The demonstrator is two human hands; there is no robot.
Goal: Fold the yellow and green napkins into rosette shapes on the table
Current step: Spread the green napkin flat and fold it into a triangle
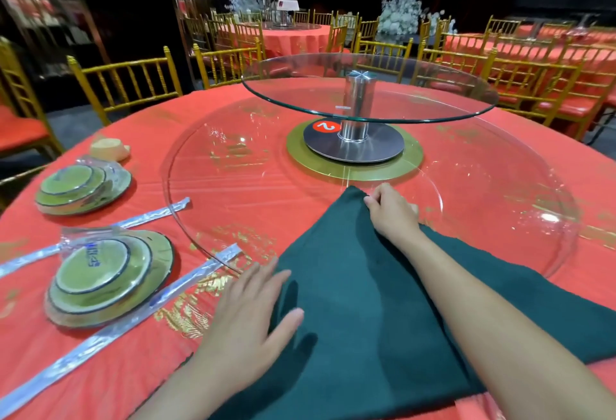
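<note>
Green napkin [366,303] barely begun: far corner pinched by right hand [391,213], left hand [253,306] flat, open beside; no rosette, yellow unseen.

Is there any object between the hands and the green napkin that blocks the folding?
Nothing visible does. The left hand lies flat on the green napkin at its left edge, and the right hand pinches its far corner. The wrapped dish sets sit well off to the left.
</note>
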